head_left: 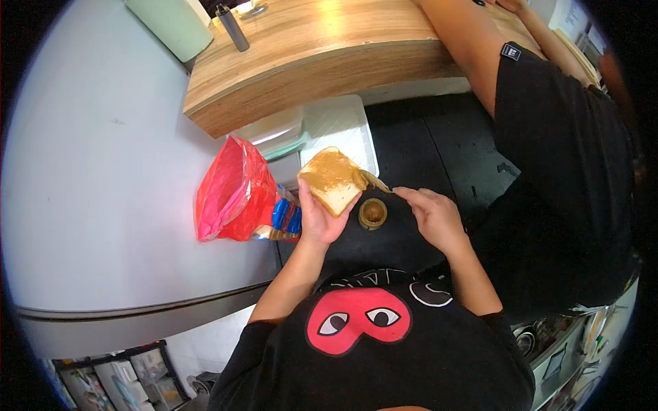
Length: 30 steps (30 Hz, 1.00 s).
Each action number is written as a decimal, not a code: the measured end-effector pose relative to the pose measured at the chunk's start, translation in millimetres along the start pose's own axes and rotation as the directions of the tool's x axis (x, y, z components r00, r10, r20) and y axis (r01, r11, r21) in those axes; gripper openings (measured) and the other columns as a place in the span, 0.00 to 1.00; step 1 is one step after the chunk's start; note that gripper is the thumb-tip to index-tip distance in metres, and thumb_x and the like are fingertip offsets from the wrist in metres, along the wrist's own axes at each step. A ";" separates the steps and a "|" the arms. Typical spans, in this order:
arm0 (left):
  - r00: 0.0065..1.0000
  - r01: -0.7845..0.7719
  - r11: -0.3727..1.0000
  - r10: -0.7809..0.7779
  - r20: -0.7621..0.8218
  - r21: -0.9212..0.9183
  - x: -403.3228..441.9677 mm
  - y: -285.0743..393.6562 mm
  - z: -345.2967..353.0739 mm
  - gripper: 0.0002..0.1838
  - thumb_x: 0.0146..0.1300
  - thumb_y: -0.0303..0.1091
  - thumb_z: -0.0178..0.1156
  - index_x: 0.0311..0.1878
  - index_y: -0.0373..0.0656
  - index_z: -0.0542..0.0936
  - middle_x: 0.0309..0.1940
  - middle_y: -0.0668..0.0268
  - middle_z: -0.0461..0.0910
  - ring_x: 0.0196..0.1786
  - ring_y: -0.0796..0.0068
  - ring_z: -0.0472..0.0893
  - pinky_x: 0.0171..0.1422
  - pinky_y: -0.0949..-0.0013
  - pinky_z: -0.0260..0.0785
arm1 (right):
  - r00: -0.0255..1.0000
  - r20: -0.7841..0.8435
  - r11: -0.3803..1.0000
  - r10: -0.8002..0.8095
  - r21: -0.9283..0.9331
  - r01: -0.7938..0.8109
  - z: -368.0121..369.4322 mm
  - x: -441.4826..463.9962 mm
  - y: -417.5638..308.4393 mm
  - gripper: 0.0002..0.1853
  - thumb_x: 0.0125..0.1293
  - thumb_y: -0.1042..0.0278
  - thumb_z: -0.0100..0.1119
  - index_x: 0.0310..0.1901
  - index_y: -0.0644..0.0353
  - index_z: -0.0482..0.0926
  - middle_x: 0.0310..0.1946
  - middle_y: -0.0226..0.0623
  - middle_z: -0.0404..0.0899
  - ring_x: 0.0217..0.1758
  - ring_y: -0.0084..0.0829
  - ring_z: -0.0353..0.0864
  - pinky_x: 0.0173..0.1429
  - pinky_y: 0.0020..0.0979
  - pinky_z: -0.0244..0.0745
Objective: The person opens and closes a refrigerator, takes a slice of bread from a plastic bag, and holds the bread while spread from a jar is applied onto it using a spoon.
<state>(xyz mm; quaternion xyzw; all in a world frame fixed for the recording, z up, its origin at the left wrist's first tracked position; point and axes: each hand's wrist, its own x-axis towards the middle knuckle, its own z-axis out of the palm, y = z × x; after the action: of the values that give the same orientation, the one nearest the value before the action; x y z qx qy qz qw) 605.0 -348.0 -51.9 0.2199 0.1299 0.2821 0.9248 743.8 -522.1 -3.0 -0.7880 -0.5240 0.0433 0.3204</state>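
A slice of white bread [336, 199] rests on my left hand [322, 218], whose fingers support it from below and along its edges. Brown spread that looks like peanut butter covers the slice's upper part, while the lower corner is pale. My right hand [434, 218] pinches the handle of a butter knife [374, 182] smeared with the same spread. Its tip touches the right corner of the bread with a lump of spread. Between my hands an open jar of brown spread [372, 214] stands on the black counter [404, 147].
Left of my left hand is an open red plastic bread bag [236, 195]. A white tray [356, 120] lies behind the bread, under a raised wooden shelf [322, 65]. A grey refrigerator [103, 171] borders the left. Another person in a black sleeve [548, 116] stands close on the right.
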 end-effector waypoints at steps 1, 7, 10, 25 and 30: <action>1.000 0.002 1.000 -0.002 -0.004 0.007 0.3 0.3 -0.5 0.43 0.57 0.72 0.41 0.66 0.49 0.60 0.64 0.61 0.64 0.66 0.58 0.64 0.67 0.48 0.56 | 1.000 -0.003 0.999 0.007 -0.041 -0.008 0.8 0.4 -1.7 0.17 0.57 0.74 0.51 0.49 0.47 0.77 0.31 0.40 0.77 0.33 0.43 0.78 0.36 0.40 0.74; 1.000 0.023 1.000 -0.023 -0.009 0.003 1.6 -0.5 0.3 0.42 0.58 0.72 0.38 0.66 0.49 0.61 0.63 0.61 0.65 0.65 0.58 0.65 0.66 0.49 0.57 | 1.000 0.021 0.972 -0.001 -0.235 0.006 6.0 -2.7 -9.3 0.19 0.56 0.73 0.52 0.50 0.44 0.77 0.27 0.37 0.74 0.29 0.41 0.78 0.31 0.39 0.74; 0.999 0.042 0.998 -0.043 -0.002 -0.039 3.2 -2.2 0.8 0.42 0.58 0.72 0.37 0.66 0.49 0.61 0.63 0.61 0.65 0.65 0.59 0.65 0.66 0.49 0.56 | 1.000 0.030 0.965 -0.007 -0.261 0.014 10.3 -5.2 -14.2 0.20 0.55 0.75 0.53 0.50 0.45 0.77 0.25 0.36 0.73 0.26 0.41 0.77 0.29 0.39 0.73; 0.999 0.014 0.999 -0.013 -0.047 0.032 16.4 -11.0 -2.9 0.38 0.60 0.72 0.34 0.60 0.53 0.66 0.56 0.69 0.71 0.59 0.68 0.69 0.62 0.59 0.59 | 0.994 0.097 0.966 -0.058 -0.244 0.080 18.2 -6.5 -30.9 0.19 0.53 0.73 0.53 0.48 0.48 0.78 0.24 0.36 0.74 0.24 0.41 0.77 0.27 0.39 0.73; 0.999 0.011 0.999 -0.009 -0.050 0.044 19.2 -12.4 -5.6 0.37 0.60 0.72 0.35 0.60 0.53 0.67 0.55 0.68 0.72 0.58 0.67 0.70 0.62 0.57 0.60 | 0.986 0.131 0.970 -0.102 -0.206 0.127 18.1 -4.7 -29.1 0.18 0.55 0.72 0.51 0.49 0.48 0.77 0.26 0.38 0.76 0.26 0.41 0.79 0.28 0.40 0.75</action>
<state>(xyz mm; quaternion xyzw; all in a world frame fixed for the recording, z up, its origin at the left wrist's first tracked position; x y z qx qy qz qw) 624.2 -344.3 -65.0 0.2328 0.1602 0.2800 0.9175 711.2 -510.6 -2.6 -0.7822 -0.5885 0.0152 0.2042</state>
